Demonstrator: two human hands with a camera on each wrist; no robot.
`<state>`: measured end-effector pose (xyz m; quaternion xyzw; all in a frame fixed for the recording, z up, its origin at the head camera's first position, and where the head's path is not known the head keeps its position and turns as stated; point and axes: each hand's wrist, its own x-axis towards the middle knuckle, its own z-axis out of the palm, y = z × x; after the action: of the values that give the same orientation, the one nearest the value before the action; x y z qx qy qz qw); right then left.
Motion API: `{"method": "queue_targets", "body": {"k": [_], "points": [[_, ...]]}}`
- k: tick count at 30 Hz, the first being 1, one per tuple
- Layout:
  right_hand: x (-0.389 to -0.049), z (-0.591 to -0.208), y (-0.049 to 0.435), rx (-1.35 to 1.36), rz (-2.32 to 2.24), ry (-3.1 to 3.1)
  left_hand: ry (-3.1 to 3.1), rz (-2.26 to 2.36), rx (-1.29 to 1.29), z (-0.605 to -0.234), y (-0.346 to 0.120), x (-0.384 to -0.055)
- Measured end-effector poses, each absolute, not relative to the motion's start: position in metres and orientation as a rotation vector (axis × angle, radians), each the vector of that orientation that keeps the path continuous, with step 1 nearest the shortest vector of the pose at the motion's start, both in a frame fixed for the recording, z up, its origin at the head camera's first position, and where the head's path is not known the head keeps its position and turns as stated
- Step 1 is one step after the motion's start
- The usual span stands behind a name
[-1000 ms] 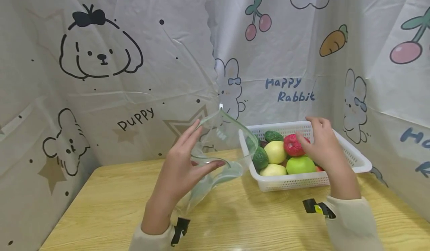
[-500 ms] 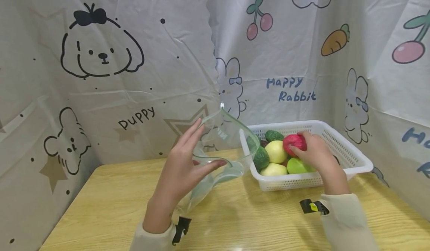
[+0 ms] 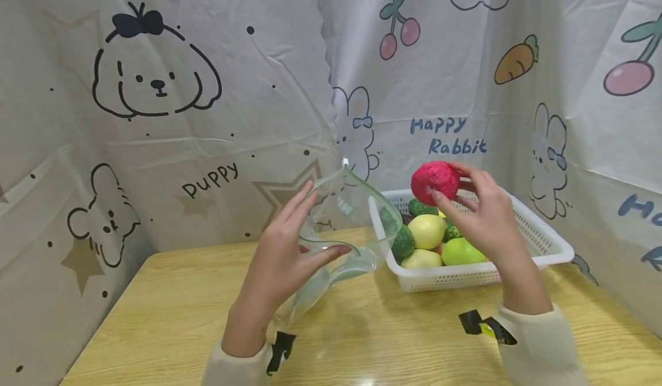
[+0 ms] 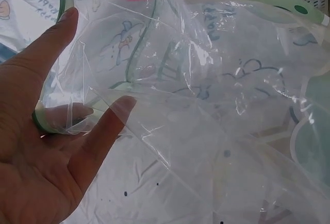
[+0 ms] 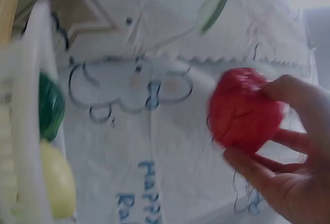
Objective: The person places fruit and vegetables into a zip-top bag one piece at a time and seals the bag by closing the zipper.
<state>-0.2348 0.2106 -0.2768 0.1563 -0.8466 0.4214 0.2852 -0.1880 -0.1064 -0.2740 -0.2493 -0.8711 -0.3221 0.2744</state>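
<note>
My right hand (image 3: pixel 486 216) holds a red, round, wrinkled fruit (image 3: pixel 433 180) between thumb and fingers, up above the white plastic basket (image 3: pixel 553 254). In the right wrist view the same red fruit (image 5: pixel 243 112) sits at the fingertips. My left hand (image 3: pixel 281 248), thumb and fingers spread nearly straight, is at the mouth of a clear plastic zip bag (image 3: pixel 357 208) with a green rim, stretching it wide. Through the clear film the left wrist view shows part of that hand (image 4: pixel 56 131); the bag's green rim (image 4: pixel 139 54) curves past the fingers.
The basket contains a green apple (image 3: pixel 462 252), pale yellow fruits (image 3: pixel 426 232) and dark green avocado-like items (image 3: pixel 402 242). It stands at the right on the wooden table (image 3: pixel 170 311). A printed cloth (image 3: pixel 258 99) hangs around the back and sides.
My right hand reached down into the basket, took hold of the red fruit and lifted it up and leftward. The left hand and bag have stayed almost in place.
</note>
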Motion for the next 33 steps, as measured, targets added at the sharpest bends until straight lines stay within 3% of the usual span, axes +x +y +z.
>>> {"method": "queue_targets", "body": {"k": [5,13,33], "points": [[-0.218,-0.27,0.185,0.686,1.268,-2.068,-2.342,-0.86,-0.668,-0.274,-0.107,-0.188],[-0.219,-0.281,0.158,0.943,1.094,-2.28,-2.317,-0.858,-0.686,-0.275,-0.107,-0.189],[-0.216,-0.28,0.154,0.961,1.086,-2.35,-2.292,-0.904,-0.703,-0.272,-0.111,-0.188]]}}
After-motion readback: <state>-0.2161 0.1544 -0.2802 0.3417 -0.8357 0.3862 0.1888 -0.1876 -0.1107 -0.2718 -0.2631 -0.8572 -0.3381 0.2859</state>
